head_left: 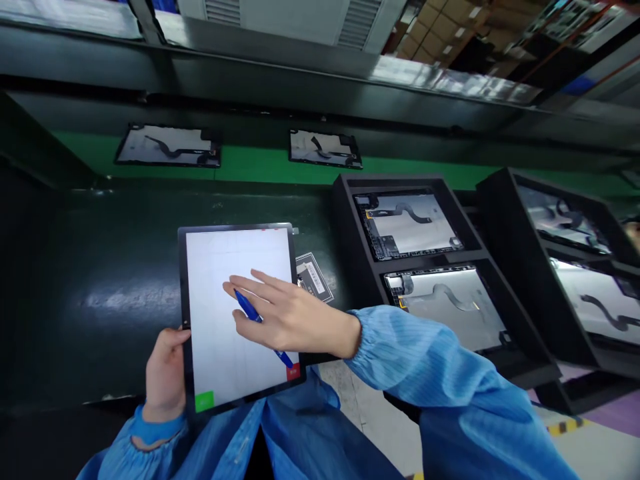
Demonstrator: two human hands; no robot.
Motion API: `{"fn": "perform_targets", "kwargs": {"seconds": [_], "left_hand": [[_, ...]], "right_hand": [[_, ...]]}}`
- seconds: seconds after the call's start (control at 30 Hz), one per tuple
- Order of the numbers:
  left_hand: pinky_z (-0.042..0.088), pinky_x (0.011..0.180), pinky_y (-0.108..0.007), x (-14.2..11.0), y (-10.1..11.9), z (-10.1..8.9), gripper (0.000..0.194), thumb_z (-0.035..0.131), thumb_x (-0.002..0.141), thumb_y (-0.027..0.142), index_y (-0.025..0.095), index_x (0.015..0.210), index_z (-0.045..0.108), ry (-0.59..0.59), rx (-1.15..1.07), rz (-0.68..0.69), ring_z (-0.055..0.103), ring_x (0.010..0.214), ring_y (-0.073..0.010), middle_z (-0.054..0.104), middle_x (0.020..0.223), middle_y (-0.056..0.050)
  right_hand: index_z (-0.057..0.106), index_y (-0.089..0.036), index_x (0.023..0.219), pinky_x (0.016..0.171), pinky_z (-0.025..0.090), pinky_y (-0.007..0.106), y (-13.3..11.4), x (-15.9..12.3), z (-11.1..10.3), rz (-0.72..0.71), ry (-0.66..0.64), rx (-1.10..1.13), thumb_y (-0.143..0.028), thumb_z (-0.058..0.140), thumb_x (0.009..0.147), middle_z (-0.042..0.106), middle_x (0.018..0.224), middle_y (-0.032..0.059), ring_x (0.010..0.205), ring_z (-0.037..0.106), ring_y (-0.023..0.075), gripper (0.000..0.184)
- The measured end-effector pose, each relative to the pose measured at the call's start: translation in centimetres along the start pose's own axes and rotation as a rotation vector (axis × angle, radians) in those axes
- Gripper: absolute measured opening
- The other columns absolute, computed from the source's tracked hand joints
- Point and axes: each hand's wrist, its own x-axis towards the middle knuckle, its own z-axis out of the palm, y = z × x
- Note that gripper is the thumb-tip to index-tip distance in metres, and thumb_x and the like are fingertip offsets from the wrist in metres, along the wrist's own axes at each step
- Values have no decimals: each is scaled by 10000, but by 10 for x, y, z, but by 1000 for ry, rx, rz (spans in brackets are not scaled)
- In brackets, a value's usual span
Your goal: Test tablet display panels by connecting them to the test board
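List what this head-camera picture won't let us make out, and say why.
All in the head view:
Most fingers of the left hand: hidden behind the tablet.
The middle of the blue pen: covered by the right hand.
Wording on the label card: too small to read.
Rest of the far-right black tray: cut off by the right edge.

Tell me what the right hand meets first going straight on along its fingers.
Likely the lit tablet screen, over which the right hand spreads; any gap between them is unclear from this view.
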Motion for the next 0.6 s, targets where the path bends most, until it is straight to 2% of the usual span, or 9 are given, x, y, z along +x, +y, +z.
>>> {"fn": "perform_targets", "kwargs": {"seconds": [0.07,0.17,0.23,0.33,0.4,0.53,0.6], "left_hand": [[459,475,-225,3,0,-1,177,641,548,196,216,408,535,57,42,63,435,475,-108,492,459,54],[427,459,-229,7,1,-4,173,635,542,215,215,403,533,110,129,132,419,491,-111,508,477,52],[423,487,-240,10,0,-10,153,646,547,228,215,422,559,130,198,159,415,514,-117,519,497,48],[424,572,-265,15,-5,-25,130,672,537,299,221,463,597,163,281,188,431,565,-131,527,528,50],[424,669,-293,20,-9,-36,134,673,538,340,231,497,608,204,317,194,444,608,-147,528,552,55],[371,924,-363,28,-16,-54,137,639,609,334,242,535,570,297,389,161,430,705,-181,510,638,47],[307,1030,-373,30,-16,-60,154,625,635,315,240,545,526,305,405,131,399,743,-179,484,698,47]], "right_hand": [[640,-134,924,988,535,340,-1,-1,-2,-13,122,-22,-126,538,947,706,1162,150,1155,652,231,105],[648,-156,1108,807,582,231,6,-3,-18,85,170,45,-153,530,963,714,1162,105,1038,696,166,186],[637,-171,1186,762,578,207,17,-7,-31,228,198,119,-161,529,967,713,1174,81,973,707,139,244],[692,-160,1094,767,562,197,38,-20,-35,493,274,208,-165,545,958,756,1020,41,850,715,115,201],[721,-157,1013,735,548,196,52,-35,-25,628,199,271,-184,556,951,766,912,27,776,715,114,179],[743,-161,988,720,518,225,64,-69,6,746,-189,297,-190,578,931,762,840,43,755,717,146,177],[744,-167,1007,706,496,231,64,-79,16,756,-313,266,-197,575,934,754,822,51,745,705,150,187]]}}
